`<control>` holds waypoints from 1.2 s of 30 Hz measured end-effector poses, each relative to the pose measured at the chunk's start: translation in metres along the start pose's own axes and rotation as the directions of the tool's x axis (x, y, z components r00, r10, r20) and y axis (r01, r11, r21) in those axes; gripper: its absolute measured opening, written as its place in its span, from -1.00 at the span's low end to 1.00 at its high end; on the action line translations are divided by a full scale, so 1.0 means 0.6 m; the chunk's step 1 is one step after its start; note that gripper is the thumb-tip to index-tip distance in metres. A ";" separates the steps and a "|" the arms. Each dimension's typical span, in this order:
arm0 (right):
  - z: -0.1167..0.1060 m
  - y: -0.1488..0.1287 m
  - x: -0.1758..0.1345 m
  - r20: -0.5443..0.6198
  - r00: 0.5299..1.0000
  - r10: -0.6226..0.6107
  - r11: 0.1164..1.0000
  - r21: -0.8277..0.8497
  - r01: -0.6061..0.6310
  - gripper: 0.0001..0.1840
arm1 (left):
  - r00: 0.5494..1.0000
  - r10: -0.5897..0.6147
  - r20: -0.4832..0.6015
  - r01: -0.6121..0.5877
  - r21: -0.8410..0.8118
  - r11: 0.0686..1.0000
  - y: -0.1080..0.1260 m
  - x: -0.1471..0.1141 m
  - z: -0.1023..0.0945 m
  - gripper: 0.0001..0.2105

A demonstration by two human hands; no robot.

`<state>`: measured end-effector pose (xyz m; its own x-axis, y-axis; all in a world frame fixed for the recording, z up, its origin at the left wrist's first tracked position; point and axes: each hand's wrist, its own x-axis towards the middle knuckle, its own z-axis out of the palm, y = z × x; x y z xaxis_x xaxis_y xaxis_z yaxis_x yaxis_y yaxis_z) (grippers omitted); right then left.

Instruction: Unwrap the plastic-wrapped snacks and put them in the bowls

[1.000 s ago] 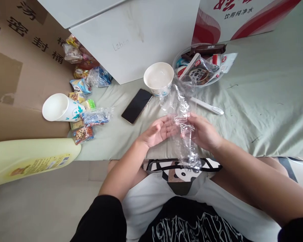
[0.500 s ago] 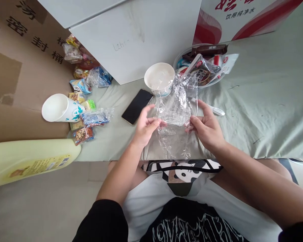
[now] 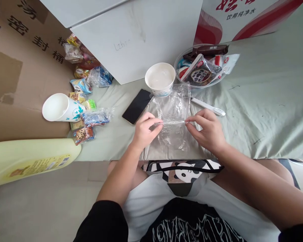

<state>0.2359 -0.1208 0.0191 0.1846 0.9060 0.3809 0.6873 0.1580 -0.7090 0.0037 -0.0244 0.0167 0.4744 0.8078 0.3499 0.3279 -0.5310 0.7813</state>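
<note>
A clear, crinkled plastic bag lies across the front of the cloth-covered table. My left hand pinches its gathered middle fold on the left side. Opposite it, my right hand pinches the same fold on the right, so a short band of plastic is stretched between my fingertips. Just beyond the bag stands a white paper bowl, with what looks like pale content inside. A dark phone rests left of the bag, and a white utility knife lies behind my right hand.
A clear round bowl of packaged snacks sits at the back. Several wrapped snacks and a tipped paper cup lie at left, near a cardboard box and yellow bottle. White boxes line the back.
The plastic bag has come down flatter onto the table, uncovering the utility knife and snack bowl. My fingers have closed tighter, pulling its middle into a narrow band.
</note>
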 end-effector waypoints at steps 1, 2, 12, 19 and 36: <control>-0.001 -0.001 0.001 -0.051 0.998 -0.044 0.999 -0.033 0.042 -0.92 | 1.000 0.020 -0.008 -0.020 0.030 0.999 0.001 0.001 -0.001 -0.96; -0.004 -0.003 0.001 -0.080 0.992 -0.093 0.995 -0.036 0.090 -0.94 | 0.999 0.034 -0.011 -0.033 0.033 0.999 0.003 0.001 -0.002 -0.93; -0.011 -0.027 -0.003 0.474 0.832 0.289 0.390 0.735 -0.555 -0.45 | 0.888 -0.420 0.187 0.451 -0.533 0.716 0.023 -0.008 0.009 -0.57; 0.004 -0.027 0.005 0.585 0.735 0.342 0.464 0.575 -0.674 -0.55 | 0.771 -0.559 0.305 0.600 -0.640 0.479 0.025 0.011 0.014 -0.43; -0.007 -0.018 0.018 0.533 0.778 0.332 0.391 0.673 -0.628 -0.52 | 0.799 -0.384 0.463 0.601 -0.605 0.522 0.008 0.017 -0.002 -0.57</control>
<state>0.2332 -0.1142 0.0334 -0.0025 0.9669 -0.2553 -0.3205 -0.2426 -0.9157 0.0089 -0.0187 0.0249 0.6311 0.7311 -0.2594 -0.0379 0.3631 0.9310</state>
